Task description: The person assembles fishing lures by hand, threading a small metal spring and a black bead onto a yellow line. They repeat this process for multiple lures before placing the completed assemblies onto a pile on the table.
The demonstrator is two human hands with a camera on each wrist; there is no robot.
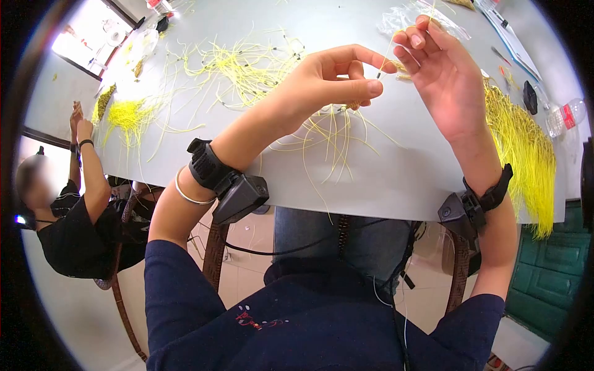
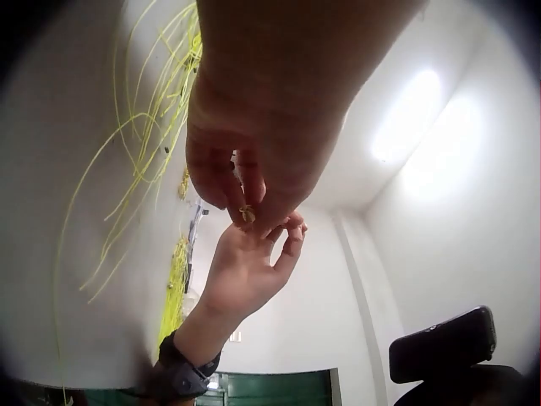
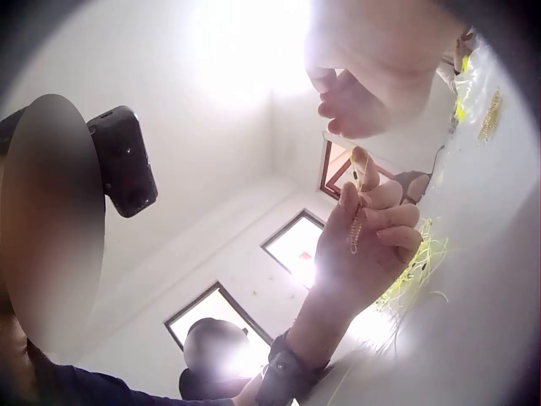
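Note:
My left hand point(image 1: 315, 83) is over the table, pinching a small gold spring-like coil point(image 3: 355, 230) between thumb and index finger. A thin yellow cord point(image 1: 388, 57) with a small dark bead point(image 3: 354, 176) rises from those fingertips. Up and to the right, my right hand point(image 1: 448, 80) has its palm turned toward me and pinches the cord between thumb and fingertips. In the left wrist view, part of the coil point(image 2: 247, 213) shows at the left fingertips, and the right hand point(image 2: 245, 275) is just beyond. The left palm hides some of the coil in the head view.
Loose yellow cords point(image 1: 241, 68) spread across the grey table point(image 1: 371, 185). A thick yellow bundle point(image 1: 526, 154) hangs over the right edge, near a bottle point(image 1: 566, 117). A clear plastic bag point(image 1: 402, 21) and a clipboard point(image 1: 510, 37) lie farther back. Another person point(image 1: 74, 216) sits at left.

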